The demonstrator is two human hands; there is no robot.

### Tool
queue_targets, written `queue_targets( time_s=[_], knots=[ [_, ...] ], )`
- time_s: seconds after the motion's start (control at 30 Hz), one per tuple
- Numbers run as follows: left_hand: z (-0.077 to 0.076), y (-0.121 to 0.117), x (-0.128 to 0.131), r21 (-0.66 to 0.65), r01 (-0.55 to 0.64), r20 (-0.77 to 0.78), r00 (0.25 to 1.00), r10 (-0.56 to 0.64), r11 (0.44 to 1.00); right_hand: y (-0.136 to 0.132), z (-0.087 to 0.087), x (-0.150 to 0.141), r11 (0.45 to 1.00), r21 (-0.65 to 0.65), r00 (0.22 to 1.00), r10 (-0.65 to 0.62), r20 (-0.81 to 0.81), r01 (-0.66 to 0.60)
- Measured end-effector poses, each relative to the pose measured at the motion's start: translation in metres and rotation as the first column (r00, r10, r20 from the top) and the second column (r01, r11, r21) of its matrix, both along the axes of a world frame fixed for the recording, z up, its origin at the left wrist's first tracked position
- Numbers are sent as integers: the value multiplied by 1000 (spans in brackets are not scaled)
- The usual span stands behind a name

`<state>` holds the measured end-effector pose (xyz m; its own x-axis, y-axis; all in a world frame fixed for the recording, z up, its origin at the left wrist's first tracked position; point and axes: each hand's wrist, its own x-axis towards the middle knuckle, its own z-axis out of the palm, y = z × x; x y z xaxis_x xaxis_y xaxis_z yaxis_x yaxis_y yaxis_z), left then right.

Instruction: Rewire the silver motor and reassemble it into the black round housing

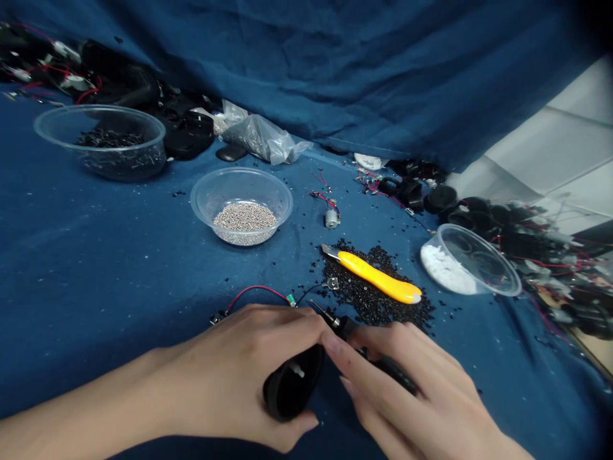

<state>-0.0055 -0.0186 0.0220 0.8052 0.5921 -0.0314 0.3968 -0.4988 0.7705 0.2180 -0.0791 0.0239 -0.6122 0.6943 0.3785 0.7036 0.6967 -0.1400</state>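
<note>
Head view: left hand (249,364) curled round black hollow part (287,391), lower centre; right hand (414,390) gripping dark slim tool (352,329) beside it, lower right. Judgement: brace part firmly, keep metal tip (324,312) clear of left hand, red wire (258,287).

Small-electronics workshop, evident here from tubs (239,185) of tiny parts (245,217), a motor (331,219), knife (376,276) and wires (258,287) on blue cloth (119,255).

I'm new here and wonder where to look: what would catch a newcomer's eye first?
The bright yellow knife leaps out first, lying on tiny black pieces beyond the right fingers. Nearer, the left fingers curl around a hollow black part, and the right ones hold a slim dark tool.
</note>
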Motion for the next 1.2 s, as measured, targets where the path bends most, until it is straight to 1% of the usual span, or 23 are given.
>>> queue_targets(
  time_s=[0.1,0.2,0.27,0.47,0.57,0.73,0.8,0.93,1.03,1.2],
  knots=[
    [-3,1,0,-15,23,45,999,-22,1000,0,0,-2,1000,-1,1000,3,10,-3],
    [-6,0,0,-4,-15,32,999,16,1000,0,-1,-4,1000,-9,1000,-4,15,4],
    [-6,0,1,-10,-17,39,999,17,1000,0,-2,-4,1000,-8,1000,-8,7,8],
    [-7,0,0,-49,13,67,998,-10,999,-2,-2,-3,998,4,997,-63,-42,64],
    [-6,0,0,-50,11,46,999,-9,999,-3,0,-2,999,11,998,-41,-51,41],
    [-3,0,0,-70,6,-24,1000,-8,998,-4,3,-1,1000,5,1000,-28,-2,28],
    [-3,0,0,-70,3,-5,1000,-4,998,-3,4,-2,999,-20,999,-25,22,25],
    [-4,0,1,-105,32,86,996,-22,994,1,1,-3,1000,-9,999,-9,36,9],
    [-4,0,2,-118,31,100,995,-19,993,2,-1,-5,999,-20,999,-27,19,27],
    [-6,1,0,-165,63,105,993,-46,984,-4,0,-5,994,-17,993,-105,-46,104]
  ],
)
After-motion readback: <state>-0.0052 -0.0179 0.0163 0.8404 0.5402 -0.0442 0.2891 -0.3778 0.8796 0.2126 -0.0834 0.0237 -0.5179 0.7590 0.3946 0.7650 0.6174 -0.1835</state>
